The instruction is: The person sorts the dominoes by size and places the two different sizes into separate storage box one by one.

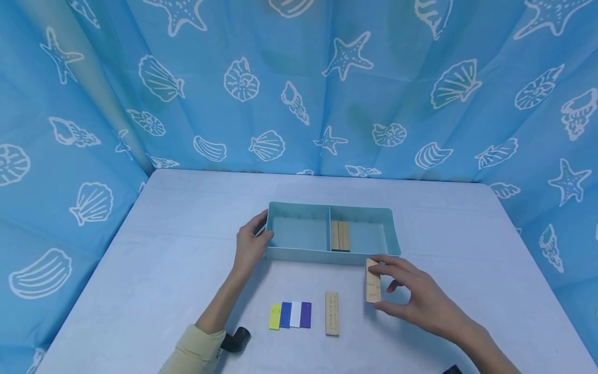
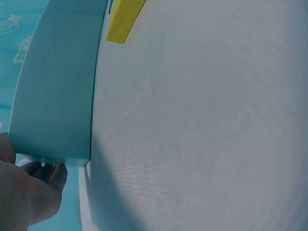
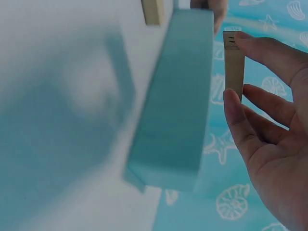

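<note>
My right hand (image 1: 416,296) pinches a wooden block (image 1: 372,280) between thumb and fingers, holding it by its two ends just in front of the tray's near right corner. In the head view the block seems to sit at desk level, though I cannot tell whether it is lifted or still touching. The right wrist view shows the same block (image 3: 234,60) gripped end to end, right beside the tray wall (image 3: 178,101).

The tray (image 1: 299,254) is a shallow teal box with two compartments, set in the middle of the desk (image 1: 163,259). Two wooden blocks (image 1: 340,235) already lie side by side in the right compartment, against the divider. The left compartment holds nothing that I can see.

My left hand (image 1: 249,244) grips the tray's left end, thumb on the near side and fingers curled round the rim, steadying it.

Nearer to me, a third loose block (image 1: 332,312) lies flat on the desk, untouched. To its left sits a row of four small flat tiles (image 1: 290,315), yellow, blue, white and purple, touching one another.

By my judgement the sorting is under halfway: two blocks are in, one is in hand, one block and all four tiles remain outside.
</note>
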Action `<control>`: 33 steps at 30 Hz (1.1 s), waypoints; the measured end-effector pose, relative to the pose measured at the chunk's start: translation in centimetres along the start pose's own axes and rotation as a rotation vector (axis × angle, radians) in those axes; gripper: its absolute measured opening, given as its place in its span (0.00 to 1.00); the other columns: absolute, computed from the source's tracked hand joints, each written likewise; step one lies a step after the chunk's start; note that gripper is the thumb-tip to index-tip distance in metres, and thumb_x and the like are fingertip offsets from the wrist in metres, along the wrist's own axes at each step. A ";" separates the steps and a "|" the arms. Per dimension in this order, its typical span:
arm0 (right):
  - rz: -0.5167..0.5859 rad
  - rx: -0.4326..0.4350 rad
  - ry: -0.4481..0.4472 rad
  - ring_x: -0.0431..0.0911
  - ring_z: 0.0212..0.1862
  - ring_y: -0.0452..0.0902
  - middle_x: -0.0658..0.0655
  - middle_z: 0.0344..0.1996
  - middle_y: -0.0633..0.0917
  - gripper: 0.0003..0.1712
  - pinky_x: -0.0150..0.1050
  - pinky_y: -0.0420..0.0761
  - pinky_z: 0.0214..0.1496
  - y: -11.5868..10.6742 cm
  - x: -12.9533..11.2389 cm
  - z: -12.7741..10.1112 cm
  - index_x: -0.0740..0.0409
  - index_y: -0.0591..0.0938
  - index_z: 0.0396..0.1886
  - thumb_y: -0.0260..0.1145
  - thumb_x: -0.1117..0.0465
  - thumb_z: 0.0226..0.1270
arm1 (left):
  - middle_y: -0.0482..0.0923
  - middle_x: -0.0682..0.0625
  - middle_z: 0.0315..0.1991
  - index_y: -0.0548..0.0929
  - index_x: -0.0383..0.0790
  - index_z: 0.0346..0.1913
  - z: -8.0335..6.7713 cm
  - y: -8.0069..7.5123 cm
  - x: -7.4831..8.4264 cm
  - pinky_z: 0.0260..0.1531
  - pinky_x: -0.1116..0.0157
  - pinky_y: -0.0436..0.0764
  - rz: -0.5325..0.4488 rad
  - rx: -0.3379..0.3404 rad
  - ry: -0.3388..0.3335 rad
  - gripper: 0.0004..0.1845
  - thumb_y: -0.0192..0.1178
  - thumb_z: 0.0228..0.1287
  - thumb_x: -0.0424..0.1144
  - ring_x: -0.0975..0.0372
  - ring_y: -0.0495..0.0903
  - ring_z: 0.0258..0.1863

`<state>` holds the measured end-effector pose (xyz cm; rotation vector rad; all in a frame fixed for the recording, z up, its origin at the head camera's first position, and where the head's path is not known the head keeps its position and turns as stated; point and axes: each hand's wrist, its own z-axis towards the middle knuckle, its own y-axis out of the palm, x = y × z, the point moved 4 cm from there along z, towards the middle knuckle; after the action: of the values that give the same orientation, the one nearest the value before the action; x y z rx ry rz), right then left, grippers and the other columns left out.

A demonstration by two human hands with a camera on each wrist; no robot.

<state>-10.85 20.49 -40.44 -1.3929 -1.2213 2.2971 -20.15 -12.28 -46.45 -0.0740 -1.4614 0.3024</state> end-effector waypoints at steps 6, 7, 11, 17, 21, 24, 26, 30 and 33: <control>-0.069 0.021 -0.007 0.41 0.49 0.79 0.55 0.64 0.75 0.36 0.31 0.84 0.36 -2.6 0.3 2.1 0.52 0.80 0.60 0.82 0.64 0.47 | 0.72 0.40 0.67 0.72 0.32 0.68 -0.1 0.0 0.0 0.66 0.54 0.69 0.002 0.003 -0.005 0.29 0.55 0.62 0.26 0.50 0.68 0.68; -0.071 0.020 -0.007 0.40 0.47 0.80 0.55 0.64 0.75 0.35 0.32 0.84 0.36 -3.0 0.4 2.5 0.52 0.80 0.59 0.82 0.64 0.48 | 0.72 0.40 0.66 0.72 0.32 0.68 -0.1 0.0 0.0 0.66 0.54 0.69 0.006 0.005 -0.007 0.28 0.55 0.62 0.26 0.50 0.68 0.68; -0.075 0.011 -0.002 0.38 0.40 0.81 0.56 0.64 0.75 0.29 0.33 0.85 0.37 -4.0 0.7 4.3 0.50 0.81 0.54 0.81 0.62 0.50 | 0.72 0.40 0.67 0.72 0.32 0.68 -0.1 0.0 -0.1 0.66 0.54 0.69 0.022 0.010 -0.017 0.28 0.55 0.62 0.26 0.50 0.68 0.68; -0.063 -0.045 0.028 0.41 0.43 0.81 0.57 0.66 0.74 0.25 0.35 0.85 0.41 -4.0 1.4 6.9 0.50 0.81 0.50 0.80 0.61 0.52 | 0.71 0.39 0.67 0.71 0.32 0.68 0.0 0.1 -0.1 0.65 0.54 0.70 0.019 0.010 -0.021 0.29 0.55 0.61 0.26 0.48 0.68 0.68; -0.045 -0.071 0.028 0.47 0.53 0.79 0.58 0.66 0.73 0.24 0.43 0.86 0.44 -3.3 2.2 8.5 0.53 0.82 0.50 0.80 0.62 0.53 | 0.71 0.39 0.67 0.72 0.32 0.68 0.0 0.0 0.0 0.65 0.54 0.70 0.012 0.017 -0.025 0.29 0.55 0.62 0.26 0.49 0.68 0.68; -0.033 -0.092 0.040 0.52 0.55 0.77 0.59 0.66 0.73 0.23 0.48 0.85 0.45 -2.5 2.9 9.4 0.54 0.82 0.49 0.79 0.61 0.55 | 0.72 0.39 0.66 0.72 0.33 0.68 0.1 0.0 0.0 0.65 0.54 0.70 0.019 0.020 -0.022 0.29 0.55 0.62 0.26 0.49 0.69 0.68; -0.027 -0.109 0.055 0.53 0.55 0.77 0.60 0.67 0.73 0.22 0.48 0.85 0.46 -1.9 3.4 9.8 0.55 0.82 0.50 0.78 0.59 0.56 | 0.72 0.39 0.66 0.72 0.32 0.68 0.0 0.0 -0.1 0.65 0.54 0.70 0.022 0.019 -0.022 0.28 0.55 0.62 0.26 0.49 0.69 0.68; -0.027 -0.146 0.084 0.53 0.52 0.79 0.61 0.67 0.73 0.23 0.45 0.85 0.47 -0.8 4.2 10.7 0.56 0.81 0.51 0.78 0.59 0.57 | 0.72 0.39 0.66 0.72 0.32 0.67 0.0 0.0 -0.3 0.66 0.54 0.70 0.019 0.013 -0.018 0.28 0.55 0.62 0.25 0.49 0.69 0.67; -0.044 -0.171 0.092 0.52 0.52 0.80 0.60 0.64 0.75 0.23 0.42 0.85 0.47 -0.1 4.6 11.6 0.57 0.81 0.51 0.77 0.59 0.57 | 0.72 0.39 0.66 0.72 0.32 0.67 0.0 0.0 -0.1 0.65 0.54 0.70 0.016 0.017 -0.010 0.28 0.55 0.62 0.25 0.49 0.69 0.67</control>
<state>-22.70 16.70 -40.85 -1.4925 -1.4323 2.1170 -20.15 -12.35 -46.58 -0.0702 -1.4682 0.3283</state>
